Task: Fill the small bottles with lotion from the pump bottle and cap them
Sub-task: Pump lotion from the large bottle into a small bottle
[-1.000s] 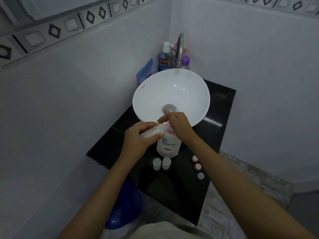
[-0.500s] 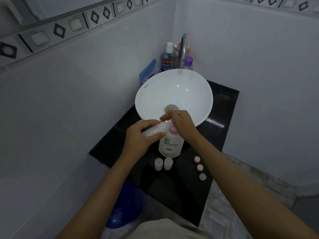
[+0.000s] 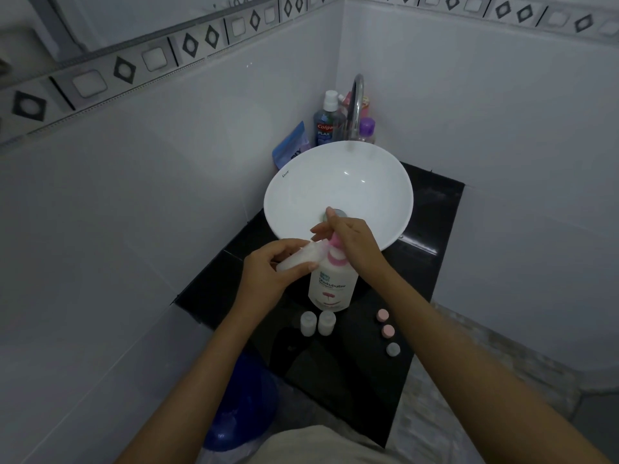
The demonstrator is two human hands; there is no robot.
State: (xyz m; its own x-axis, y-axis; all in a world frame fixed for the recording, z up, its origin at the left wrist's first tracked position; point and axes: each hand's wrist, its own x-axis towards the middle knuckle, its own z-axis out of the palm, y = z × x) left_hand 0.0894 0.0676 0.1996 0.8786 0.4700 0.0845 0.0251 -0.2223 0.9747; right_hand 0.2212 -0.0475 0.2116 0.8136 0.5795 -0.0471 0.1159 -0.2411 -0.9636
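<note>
A white pump bottle (image 3: 331,289) with a pink pump stands on the black counter (image 3: 351,380) in front of the basin. My left hand (image 3: 268,276) holds a small translucent bottle (image 3: 301,257) tilted on its side, its mouth at the pump's nozzle. My right hand (image 3: 355,242) rests on top of the pink pump head, fingers curled over it. Two small white bottles (image 3: 308,323) (image 3: 327,322) stand uncapped just in front of the pump bottle. Three loose caps lie in a row at the right: two pink caps (image 3: 382,315) (image 3: 388,330) and one grey cap (image 3: 393,349).
A white round basin (image 3: 338,182) sits behind the hands, with a chrome tap (image 3: 356,105) over it. Mouthwash (image 3: 325,123), a purple-capped bottle (image 3: 366,130) and a blue pouch (image 3: 291,145) stand in the corner. White tiled walls close both sides. A blue bucket (image 3: 241,410) sits below left.
The hands have kept their grip on the small bottle and the pump. My right hand has stayed on the pump head with only a slight shift; the view has moved a little.
</note>
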